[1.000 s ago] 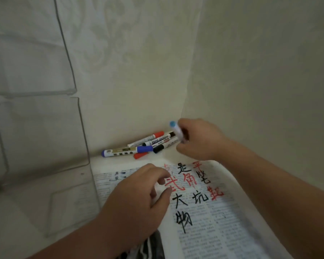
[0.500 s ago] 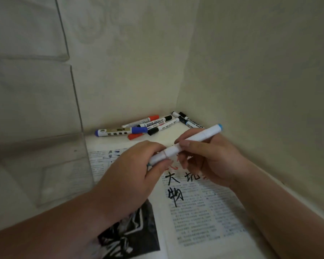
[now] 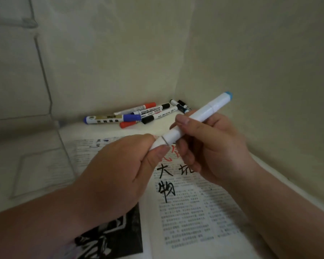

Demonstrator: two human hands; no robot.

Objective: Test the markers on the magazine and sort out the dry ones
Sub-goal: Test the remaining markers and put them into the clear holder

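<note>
A white marker with a light-blue end (image 3: 200, 116) is held slanted above the magazine (image 3: 193, 208). My right hand (image 3: 209, 148) grips its barrel with thumb and fingers. My left hand (image 3: 120, 171) pinches the marker's lower cap end between thumb and fingers. A thin seam shows between cap and barrel. The open magazine lies on the table, with black and red handwritten characters on its printed page. A pile of several markers (image 3: 138, 114) with blue, red and black caps lies in the far corner by the wall.
A clear acrylic holder (image 3: 26, 128) stands at the left, touching the magazine's left edge. Pale walls close in the corner behind and to the right. A dark printed picture (image 3: 112, 238) fills the magazine's lower left.
My right hand brought the white marker from the corner pile back over the magazine. My left hand rose and took hold of its cap end. The camera view tilted slightly down.
</note>
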